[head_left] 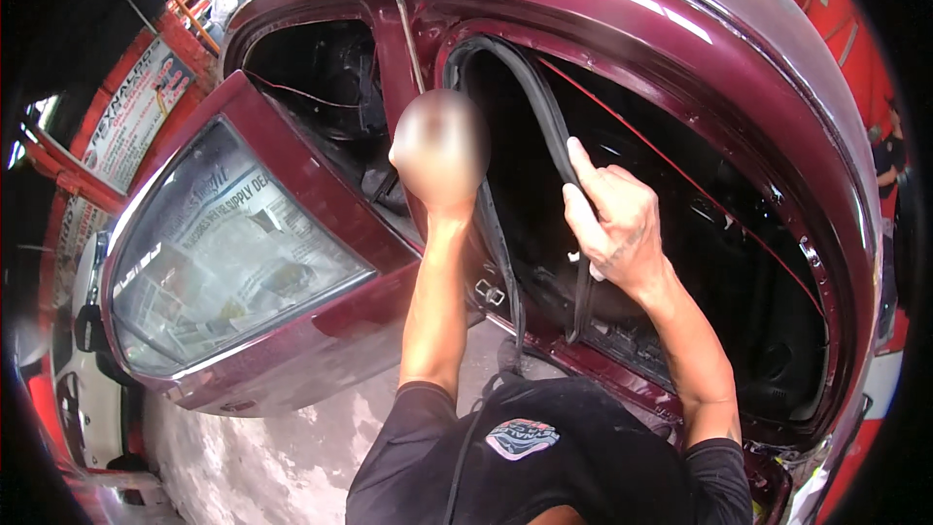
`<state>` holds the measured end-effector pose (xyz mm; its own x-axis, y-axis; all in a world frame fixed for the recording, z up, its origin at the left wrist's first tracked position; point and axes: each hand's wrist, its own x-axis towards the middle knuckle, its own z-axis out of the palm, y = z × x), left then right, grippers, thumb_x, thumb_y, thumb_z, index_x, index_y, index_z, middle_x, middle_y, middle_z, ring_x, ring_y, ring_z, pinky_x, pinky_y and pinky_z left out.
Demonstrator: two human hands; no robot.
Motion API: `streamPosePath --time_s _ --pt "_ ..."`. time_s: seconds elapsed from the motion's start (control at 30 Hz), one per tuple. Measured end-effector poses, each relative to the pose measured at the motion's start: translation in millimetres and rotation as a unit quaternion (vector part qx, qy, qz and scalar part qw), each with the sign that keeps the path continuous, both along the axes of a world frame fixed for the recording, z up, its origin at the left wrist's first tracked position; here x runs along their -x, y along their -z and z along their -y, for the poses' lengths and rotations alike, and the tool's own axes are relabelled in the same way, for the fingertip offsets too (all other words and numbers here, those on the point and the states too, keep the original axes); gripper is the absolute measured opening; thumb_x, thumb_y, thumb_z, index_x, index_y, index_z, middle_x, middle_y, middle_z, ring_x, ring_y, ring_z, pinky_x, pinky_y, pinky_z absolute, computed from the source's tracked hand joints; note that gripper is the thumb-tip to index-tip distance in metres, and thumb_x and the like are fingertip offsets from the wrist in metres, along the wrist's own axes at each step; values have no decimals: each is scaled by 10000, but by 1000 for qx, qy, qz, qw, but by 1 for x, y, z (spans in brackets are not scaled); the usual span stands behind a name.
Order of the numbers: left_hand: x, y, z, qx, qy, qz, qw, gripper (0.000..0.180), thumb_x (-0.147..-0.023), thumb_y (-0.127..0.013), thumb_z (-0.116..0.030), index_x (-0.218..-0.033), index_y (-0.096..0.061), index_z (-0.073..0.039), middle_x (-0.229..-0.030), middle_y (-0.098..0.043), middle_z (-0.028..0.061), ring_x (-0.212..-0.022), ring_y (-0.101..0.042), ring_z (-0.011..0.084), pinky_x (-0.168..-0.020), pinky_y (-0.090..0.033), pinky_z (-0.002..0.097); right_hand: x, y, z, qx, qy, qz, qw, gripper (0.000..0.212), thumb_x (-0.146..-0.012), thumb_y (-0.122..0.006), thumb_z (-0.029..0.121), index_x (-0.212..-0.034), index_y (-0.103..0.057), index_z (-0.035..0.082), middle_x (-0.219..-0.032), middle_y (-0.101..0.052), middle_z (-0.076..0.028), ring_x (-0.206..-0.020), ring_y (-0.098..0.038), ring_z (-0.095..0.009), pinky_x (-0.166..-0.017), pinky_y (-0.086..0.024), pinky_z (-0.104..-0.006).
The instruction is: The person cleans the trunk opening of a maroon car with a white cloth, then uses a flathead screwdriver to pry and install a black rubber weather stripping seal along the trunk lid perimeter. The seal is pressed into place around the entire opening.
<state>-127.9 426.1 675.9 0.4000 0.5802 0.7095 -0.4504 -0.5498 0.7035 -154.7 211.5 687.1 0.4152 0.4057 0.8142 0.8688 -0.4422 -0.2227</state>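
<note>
Black rubber seal [535, 83], looped at the upper left of the door frame [622, 58], with one length hanging below the right hand [622, 219] toward the frame's lower edge. That hand, in front of the frame, has thumb and forefinger closed on the seal. Left hand [442, 160], at the frame's left side: blurred; finger spread and grip cannot be told. A thin metal rod [409, 39] projects above it. Left of the frame: open maroon door [321, 165], newspaper [243, 224] at its window.
</note>
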Motion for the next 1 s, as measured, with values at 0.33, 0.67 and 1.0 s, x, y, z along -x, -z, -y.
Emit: streamPosePath --time_s 0.33,0.67,1.0 --pt "-13 -3 -2 -10 -50 13 999 125 -866 -775 -33 -821 -677 31 -661 -555 -17 -609 -467 56 -560 -387 264 -13 8 -4 30 -29 11 999 495 -868 -708 60 -1337 -617 -68 -649 -515 -107 -575 -522 -268 -562 -472 -398" --pt "-10 -21 -2 -71 -77 3 994 255 -824 -835 -107 -788 -606 0 -693 -553 69 -624 -520 171 -615 -449 344 -10 6 -12 -154 -52 -252 954 568 -927 -721 171 -1442 -560 -8 -769 -663 -184 -665 -645 -179 -651 -518 -348" --pt "-31 -34 -10 -137 -118 -2 984 324 -738 -882 -143 -906 -633 -22 -767 -626 142 -717 -667 341 -680 -525 434 -1 -1 -12 -112 -77 -278 951 584 -925 -708 189 -1444 -546 -25 -961 -713 -252 -745 -706 -298 -750 -551 -365"
